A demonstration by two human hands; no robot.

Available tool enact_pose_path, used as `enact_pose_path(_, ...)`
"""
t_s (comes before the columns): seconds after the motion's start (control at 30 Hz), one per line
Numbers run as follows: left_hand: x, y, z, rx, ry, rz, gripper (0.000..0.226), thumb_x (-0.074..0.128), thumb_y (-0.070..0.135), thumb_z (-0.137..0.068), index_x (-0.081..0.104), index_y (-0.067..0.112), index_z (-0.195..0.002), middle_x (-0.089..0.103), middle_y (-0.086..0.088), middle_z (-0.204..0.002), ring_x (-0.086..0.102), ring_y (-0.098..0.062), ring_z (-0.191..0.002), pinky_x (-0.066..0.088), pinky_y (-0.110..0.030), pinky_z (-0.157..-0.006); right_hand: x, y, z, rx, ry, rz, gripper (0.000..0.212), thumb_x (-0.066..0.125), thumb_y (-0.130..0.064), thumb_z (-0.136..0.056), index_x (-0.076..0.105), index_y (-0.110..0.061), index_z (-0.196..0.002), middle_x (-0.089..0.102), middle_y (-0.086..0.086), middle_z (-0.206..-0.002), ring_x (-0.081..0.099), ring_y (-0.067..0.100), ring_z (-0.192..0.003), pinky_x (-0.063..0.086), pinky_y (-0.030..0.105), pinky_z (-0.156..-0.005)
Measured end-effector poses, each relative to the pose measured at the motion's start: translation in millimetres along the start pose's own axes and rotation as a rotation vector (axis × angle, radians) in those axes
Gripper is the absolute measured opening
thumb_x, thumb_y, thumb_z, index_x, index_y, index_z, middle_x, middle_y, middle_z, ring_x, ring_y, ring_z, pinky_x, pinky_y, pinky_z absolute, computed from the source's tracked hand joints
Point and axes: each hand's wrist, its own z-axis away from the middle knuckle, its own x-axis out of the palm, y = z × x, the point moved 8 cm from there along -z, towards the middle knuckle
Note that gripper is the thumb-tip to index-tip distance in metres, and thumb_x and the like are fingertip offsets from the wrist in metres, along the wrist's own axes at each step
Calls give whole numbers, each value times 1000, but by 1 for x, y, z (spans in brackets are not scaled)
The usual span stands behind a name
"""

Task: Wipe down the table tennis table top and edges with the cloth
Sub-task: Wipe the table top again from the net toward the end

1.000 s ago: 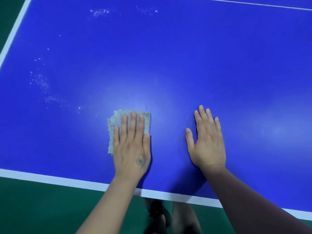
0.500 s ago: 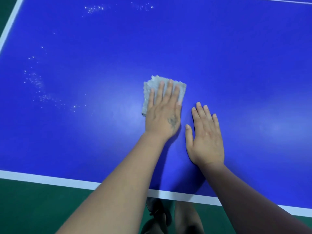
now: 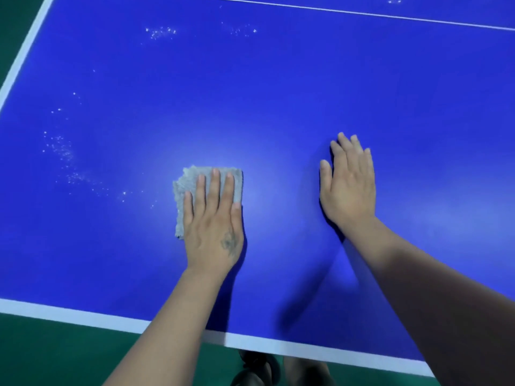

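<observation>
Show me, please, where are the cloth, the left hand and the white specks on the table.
cloth [image 3: 189, 185]: head view, on its bare upper left part, beside the fingers.
left hand [image 3: 213, 232]: head view, on the back of the hand.
white specks [image 3: 62, 150]: head view, on the cluster left of the cloth.

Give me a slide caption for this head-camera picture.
Left hand presses a grey cloth on the blue table tennis table; right hand rests flat.

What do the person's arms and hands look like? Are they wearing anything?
Both arms are bare, with no sleeves, gloves, rings or watch in view. The left hand has a small dark tattoo-like mark on its back. The right hand has no markings.
</observation>
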Motion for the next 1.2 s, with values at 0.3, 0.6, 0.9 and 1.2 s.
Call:
enact_pose_path(0.3, 9, 71, -129, -51, 40, 110, 60, 17, 41, -114, 10, 24, -172, 0, -1, -180, -7, -26, -166, -6, -52, -133, 33, -4, -69, 53, -138, 40, 67, 28, -46, -112, 27, -12, -169, 15, 0, -179, 6, 20, -167, 3, 45, -135)
enact_pose_path(0.6, 19, 119, -28, 301, -42, 49, 58, 24, 35, -116, 13, 24, -172, 5, 0, -180, -1, -23, -166, 12, -53, -132, 30, -4, -69, 51, -95, 69, 60, 28, -29, -109, 35, -9, -166, 25, 3, -177, 16, 24, -165, 11, 46, -135)
enact_pose_path(0.9, 7, 47, -3, 2, -46, 16, 60, 24, 36, -113, 15, 24, -171, 7, -1, -180, 2, -25, -166, 12, -56, -133, 28, -2, -72, 73, -142, 38, 58, 31, -26, -110, 35, -10, -166, 24, 2, -177, 14, 24, -166, 10, 48, -135)
enact_pose_path(1.2, 14, 91, -63, 18, -10, 68, 61, 23, 37, -114, 13, 20, -172, 2, -4, -180, -5, -25, -166, 3, -54, -133, 28, -2, -72, 73, -150, 41, 61, 27, -29, -109, 35, -11, -166, 22, 1, -178, 13, 23, -166, 9, 46, -135)
